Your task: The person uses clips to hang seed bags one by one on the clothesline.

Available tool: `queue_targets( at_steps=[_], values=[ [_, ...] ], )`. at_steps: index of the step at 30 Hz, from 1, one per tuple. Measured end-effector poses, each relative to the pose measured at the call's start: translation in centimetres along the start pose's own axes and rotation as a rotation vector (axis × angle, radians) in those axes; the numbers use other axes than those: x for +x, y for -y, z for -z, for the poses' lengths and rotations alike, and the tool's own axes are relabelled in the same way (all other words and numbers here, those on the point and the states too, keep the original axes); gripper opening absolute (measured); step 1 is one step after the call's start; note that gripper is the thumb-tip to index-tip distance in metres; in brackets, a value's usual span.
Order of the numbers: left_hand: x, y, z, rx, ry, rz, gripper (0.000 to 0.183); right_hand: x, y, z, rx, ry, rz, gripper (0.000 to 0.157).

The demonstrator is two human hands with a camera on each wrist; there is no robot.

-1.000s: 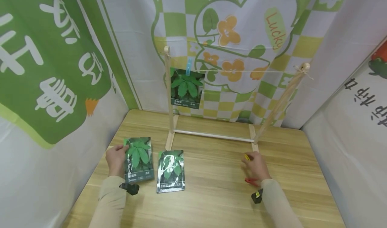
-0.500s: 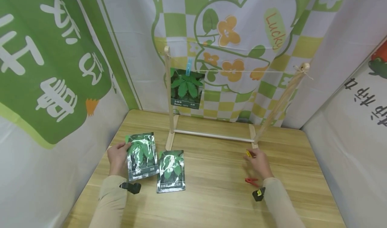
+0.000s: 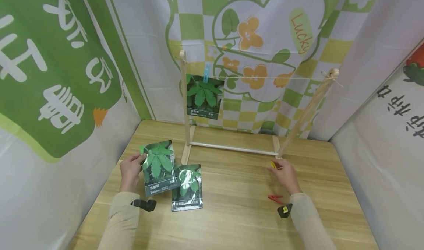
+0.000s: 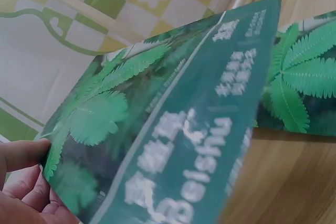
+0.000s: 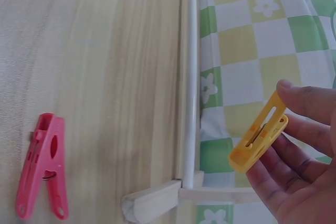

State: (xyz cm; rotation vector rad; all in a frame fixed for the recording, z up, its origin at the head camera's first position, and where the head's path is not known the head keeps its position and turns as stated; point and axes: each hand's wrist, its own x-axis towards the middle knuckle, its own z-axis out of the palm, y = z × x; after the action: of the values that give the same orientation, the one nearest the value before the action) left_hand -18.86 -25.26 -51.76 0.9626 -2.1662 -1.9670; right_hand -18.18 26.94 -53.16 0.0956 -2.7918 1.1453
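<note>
My left hand [image 3: 130,172] pinches a green leaf-printed seed packet [image 3: 160,167] by its left edge. In the left wrist view the packet [image 4: 157,124] tilts up off the table, thumb on its front and fingers behind. Its lower right corner overlaps a second, similar packet [image 3: 187,194] lying flat. My right hand [image 3: 285,174] holds a yellow clothespin [image 3: 273,164] between thumb and fingers, near the foot of the rack's right post. The right wrist view shows this yellow clothespin [image 5: 258,132] at the fingertips. A red clothespin [image 3: 275,198] lies on the table below that hand.
A wooden rack [image 3: 185,102] with a string [image 3: 265,77] across its top stands at the back. One more packet [image 3: 204,99] hangs near the left post from a blue clothespin [image 3: 207,72]. Printed curtains [image 3: 251,113] enclose the wooden table [image 3: 232,213].
My left hand has lifted the packet and shifted it rightward and away, over the flat packet's edge. My right hand, with the yellow clothespin, has moved slightly away from the red one toward the rack.
</note>
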Motion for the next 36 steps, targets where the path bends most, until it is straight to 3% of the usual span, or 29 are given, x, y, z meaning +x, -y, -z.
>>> queue_targets(
  at_steps=[22, 36],
  values=[
    [-0.9, -1.9, -1.9, -0.021, 0.031, -0.055, 0.046, 1.2, 2.2, 1.0, 0.083, 0.014, -0.069, 0.040],
    [-1.8, -3.3, -2.8, -0.061, 0.053, -0.080, 0.042, 1.7, 3.8, 2.1, 0.073, -0.083, 0.022, 0.035]
  ],
)
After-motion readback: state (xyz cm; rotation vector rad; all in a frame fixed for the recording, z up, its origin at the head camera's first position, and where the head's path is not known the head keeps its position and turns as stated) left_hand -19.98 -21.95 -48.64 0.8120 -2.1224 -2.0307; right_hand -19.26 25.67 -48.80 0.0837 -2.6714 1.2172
